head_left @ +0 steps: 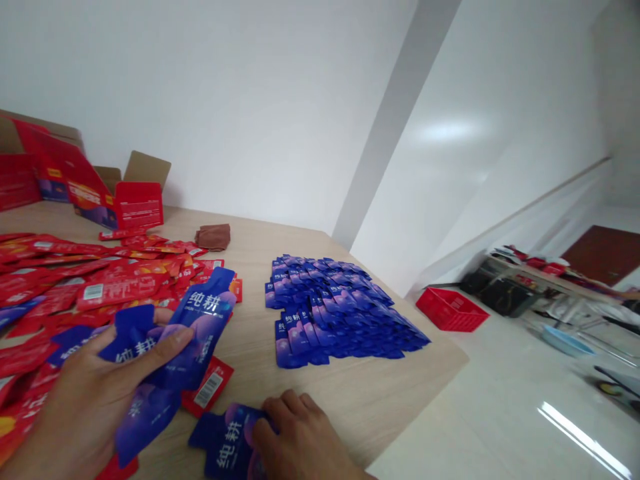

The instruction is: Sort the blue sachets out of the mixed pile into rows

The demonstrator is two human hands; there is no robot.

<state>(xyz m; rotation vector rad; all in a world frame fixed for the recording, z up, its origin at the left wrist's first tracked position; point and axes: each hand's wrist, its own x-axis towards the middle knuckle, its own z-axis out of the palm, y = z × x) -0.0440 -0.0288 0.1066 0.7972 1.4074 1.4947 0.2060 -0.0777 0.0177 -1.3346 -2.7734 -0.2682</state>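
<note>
My left hand (95, 393) is closed around several blue pouches (200, 320) with white Chinese characters, held fanned just above the wooden table (360, 393). My right hand (300, 440) presses its fingers down on another blue pouch (225, 443) lying flat at the table's near edge. A red sachet (210, 387) lies between the two hands. To the right, many blue pouches (335, 310) lie in neat overlapping rows.
A loose heap of red sachets (100, 280) covers the table's left side. Opened red cardboard boxes (115, 200) stand at the back left, with a brown cloth (213, 237) nearby. Off the table, a red basket (451, 308) sits on the glossy floor, with clutter beyond.
</note>
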